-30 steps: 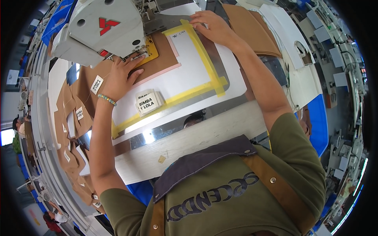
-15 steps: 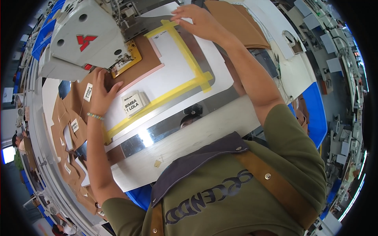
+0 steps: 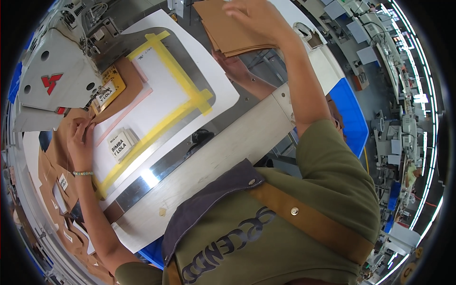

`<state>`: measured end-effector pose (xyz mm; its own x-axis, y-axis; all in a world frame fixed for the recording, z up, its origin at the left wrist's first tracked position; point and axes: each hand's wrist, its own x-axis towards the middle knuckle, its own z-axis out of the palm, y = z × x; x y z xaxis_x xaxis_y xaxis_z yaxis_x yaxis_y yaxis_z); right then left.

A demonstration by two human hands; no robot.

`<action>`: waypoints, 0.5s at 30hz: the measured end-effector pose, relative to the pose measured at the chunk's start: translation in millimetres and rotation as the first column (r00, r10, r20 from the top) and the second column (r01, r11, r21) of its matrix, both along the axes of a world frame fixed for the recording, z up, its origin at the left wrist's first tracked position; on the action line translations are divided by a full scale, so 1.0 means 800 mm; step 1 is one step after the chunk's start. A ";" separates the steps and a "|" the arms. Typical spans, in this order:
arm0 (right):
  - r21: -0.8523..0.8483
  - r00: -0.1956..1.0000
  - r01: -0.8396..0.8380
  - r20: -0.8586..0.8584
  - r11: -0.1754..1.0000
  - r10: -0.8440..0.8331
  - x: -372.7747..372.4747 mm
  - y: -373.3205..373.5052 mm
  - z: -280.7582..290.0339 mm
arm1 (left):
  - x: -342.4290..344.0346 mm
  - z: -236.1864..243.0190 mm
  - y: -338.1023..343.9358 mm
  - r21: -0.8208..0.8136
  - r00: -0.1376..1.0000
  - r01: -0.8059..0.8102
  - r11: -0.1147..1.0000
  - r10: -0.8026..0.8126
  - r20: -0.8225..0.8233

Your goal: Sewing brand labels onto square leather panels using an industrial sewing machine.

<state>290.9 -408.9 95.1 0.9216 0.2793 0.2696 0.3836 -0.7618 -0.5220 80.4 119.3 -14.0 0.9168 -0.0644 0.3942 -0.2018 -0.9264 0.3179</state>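
Observation:
My left hand (image 3: 80, 140) is at the near edge of a brown panel (image 3: 127, 78) beside the sewing machine head. Its thumb and fingertips are pressed together; whatever is between them is too small to make out. A yellow clamp frame (image 3: 117, 81) sits on the panel under the machine, with a white printed label (image 3: 104, 94) inside it. Near that hand, a small pile of white labels (image 3: 122, 146) lies on the white template sheet (image 3: 166, 88). My right hand (image 3: 259, 20) reaches over a stack of brown panels (image 3: 232, 35), fingers loosely apart and partly cut off by the picture's top.
The white sewing machine head (image 3: 59, 76) stands at the left. Yellow tape (image 3: 178, 71) borders the template on a shiny metal plate. Brown panels with labels (image 3: 59, 190) overlap at the lower left. A blue bin (image 3: 350, 123) is beside my right arm.
My right hand has moved from the template's far corner to the brown stack. My left fingers have closed at the panel's edge. The view has swung right.

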 end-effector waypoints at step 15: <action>-0.604 0.921 -0.253 0.088 0.756 0.379 -0.036 -0.017 -0.057 | -0.045 0.002 -0.038 0.309 1.000 0.003 0.951 -0.007 0.012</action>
<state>262.0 -422.4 49.3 0.6986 0.7044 0.1259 0.7005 -0.7091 0.0805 44.1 89.2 -12.1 0.9113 -0.1892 0.3658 -0.2088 -0.9779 0.0143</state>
